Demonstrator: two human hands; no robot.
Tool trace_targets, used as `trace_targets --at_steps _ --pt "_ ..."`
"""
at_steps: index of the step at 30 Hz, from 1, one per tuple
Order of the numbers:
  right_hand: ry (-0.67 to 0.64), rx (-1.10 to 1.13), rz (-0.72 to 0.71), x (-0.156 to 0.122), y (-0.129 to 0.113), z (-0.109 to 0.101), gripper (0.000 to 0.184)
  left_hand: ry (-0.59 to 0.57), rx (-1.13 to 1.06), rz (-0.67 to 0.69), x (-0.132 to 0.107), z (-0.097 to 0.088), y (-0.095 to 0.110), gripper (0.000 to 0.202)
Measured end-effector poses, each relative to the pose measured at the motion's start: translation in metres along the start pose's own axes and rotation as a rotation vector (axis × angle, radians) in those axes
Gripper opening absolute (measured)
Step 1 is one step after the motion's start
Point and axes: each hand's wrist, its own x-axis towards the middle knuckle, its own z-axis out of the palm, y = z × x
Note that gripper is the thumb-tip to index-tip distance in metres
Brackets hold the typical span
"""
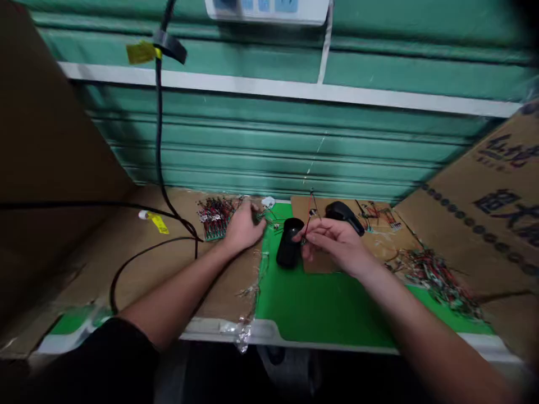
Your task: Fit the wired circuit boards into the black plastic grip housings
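Note:
My left hand rests on the cardboard-covered bench with its fingers curled around a small wired part beside a pile of little green circuit boards. My right hand hovers over the green mat, fingers pinched on a thin red and black wire piece that sticks up from it. A black cylindrical object stands on the mat between the two hands, just left of my right fingertips.
A black handheld tool lies behind my right hand. A heap of red and green wire bits lies at the right. A black cable hangs down and loops over the left bench. Cardboard panels stand on both sides, and a green shutter at the back.

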Motion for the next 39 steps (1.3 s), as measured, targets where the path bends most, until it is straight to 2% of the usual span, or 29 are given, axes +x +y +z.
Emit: trace_targets --at_steps 10,14,16,18,20,22,24,29,39 --pt "0.133 -0.005 -0.015 0.005 0.007 -0.013 0.022 -0.120 0.035 -0.060 -0.010 -0.015 0.013 0.048" --pt "0.156 -0.017 -0.011 0.005 0.007 -0.014 0.024 -0.199 0.106 -0.034 -0.016 -0.023 0.018 0.031" --pt "0.170 -0.022 -0.013 0.006 0.007 -0.013 0.027 -0.172 0.081 -0.010 -0.020 -0.025 0.022 0.022" --pt "0.173 -0.034 -0.005 0.005 0.007 -0.010 0.028 -0.097 -0.127 0.046 -0.025 -0.024 0.030 0.015" --pt "0.159 -0.055 0.011 0.005 0.008 -0.007 0.029 -0.063 -0.487 0.099 -0.031 -0.021 0.041 0.015" --pt "0.130 -0.087 0.033 0.004 0.010 -0.002 0.030 -0.114 -0.823 0.092 -0.036 -0.016 0.051 0.025" --pt "0.096 -0.122 0.065 0.003 0.013 0.002 0.031 -0.184 -1.012 0.030 -0.041 -0.012 0.059 0.034" --pt "0.073 -0.164 0.123 0.002 0.019 0.007 0.032 -0.290 -1.136 -0.138 -0.044 -0.006 0.061 0.041" --pt "0.321 -0.175 -0.018 0.008 0.024 0.001 0.040 -0.270 -1.187 -0.245 -0.043 -0.008 0.061 0.045"
